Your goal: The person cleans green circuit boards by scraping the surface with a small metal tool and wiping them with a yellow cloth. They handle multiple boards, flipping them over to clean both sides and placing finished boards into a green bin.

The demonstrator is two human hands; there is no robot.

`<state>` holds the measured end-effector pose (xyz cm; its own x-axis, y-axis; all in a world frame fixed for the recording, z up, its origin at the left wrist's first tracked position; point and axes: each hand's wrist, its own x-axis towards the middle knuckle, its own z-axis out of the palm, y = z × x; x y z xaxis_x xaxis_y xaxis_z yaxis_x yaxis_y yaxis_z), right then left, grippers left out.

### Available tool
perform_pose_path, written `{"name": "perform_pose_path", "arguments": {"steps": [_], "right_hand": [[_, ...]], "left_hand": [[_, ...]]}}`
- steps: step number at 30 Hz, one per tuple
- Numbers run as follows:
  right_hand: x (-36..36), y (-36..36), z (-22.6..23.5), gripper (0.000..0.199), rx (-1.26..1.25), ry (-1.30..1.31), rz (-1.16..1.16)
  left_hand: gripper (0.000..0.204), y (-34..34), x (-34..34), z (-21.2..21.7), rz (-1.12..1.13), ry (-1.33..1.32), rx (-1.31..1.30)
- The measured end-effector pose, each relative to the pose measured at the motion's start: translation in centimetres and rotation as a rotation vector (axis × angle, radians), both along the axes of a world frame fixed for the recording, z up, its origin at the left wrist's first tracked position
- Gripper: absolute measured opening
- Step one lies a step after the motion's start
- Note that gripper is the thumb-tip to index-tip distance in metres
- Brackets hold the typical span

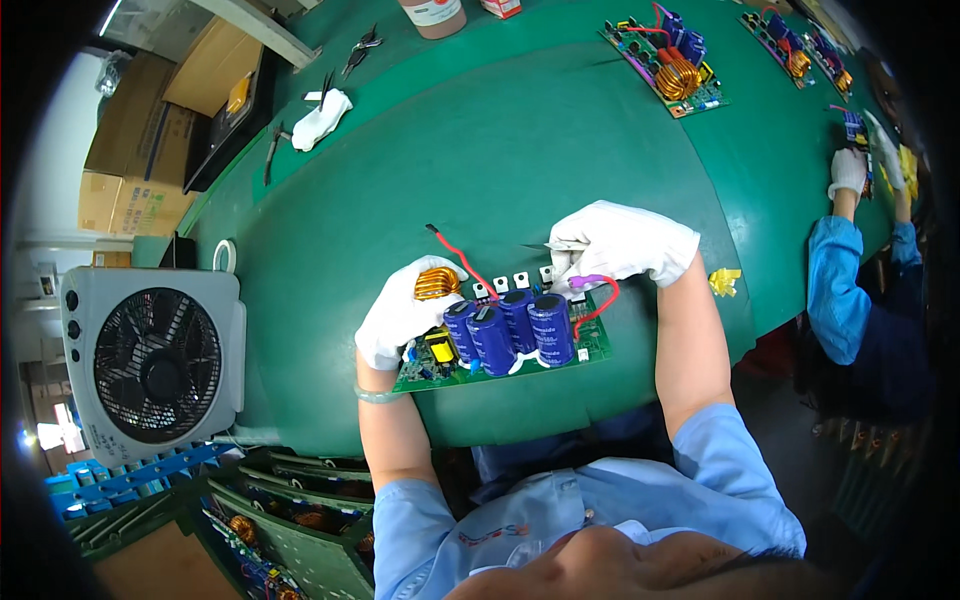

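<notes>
A green circuit board point(500, 374) is tilted up over the green table, with several blue cylinder capacitors point(493, 340) along its near side. My left hand point(393, 318), in a white glove, is closed on the board's left end, its fingers by a copper-wound coil point(437, 283). My right hand point(625, 243), also gloved, is pinched at the board's far right edge, beside a row of small upright transistors point(501, 285). A thin pointed sliver sticks out leftward from its fingers; what it belongs to is hidden. A red wire point(455, 253) with a black tip rises from the board's middle; another red wire point(603, 309) with a purple sleeve loops below my right hand.
A grey box fan point(160, 350) stands at the left. Cutters point(274, 150), a white cloth point(322, 120) and pliers point(361, 48) lie at the far left. Another coil board point(665, 65) lies far right. Yellow scrap point(725, 281) is near my right forearm. A co-worker's gloved hand point(848, 171) works at the right.
</notes>
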<state>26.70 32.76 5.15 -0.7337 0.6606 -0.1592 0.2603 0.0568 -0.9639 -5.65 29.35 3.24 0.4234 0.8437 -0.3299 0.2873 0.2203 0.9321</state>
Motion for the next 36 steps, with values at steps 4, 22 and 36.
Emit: {"name": "perform_pose_path", "arguments": {"steps": [4,22,36], "right_hand": [[-1.2,0.5,0.9,0.021,-0.015,-0.117,-0.297],[-2.6,0.4,-0.1,0.03,0.057,-0.045,-0.75],[-3.4,0.5,-0.4,0.032,0.085,-0.142,-0.739]], "left_hand": [[0.034,-0.8,0.0,-0.5,0.075,0.034,0.034],[0.023,-1.5,-2.9,1.1,0.457,-0.043,0.404],[0.027,-1.3,-3.8,1.5,0.357,-0.077,0.342]]}}
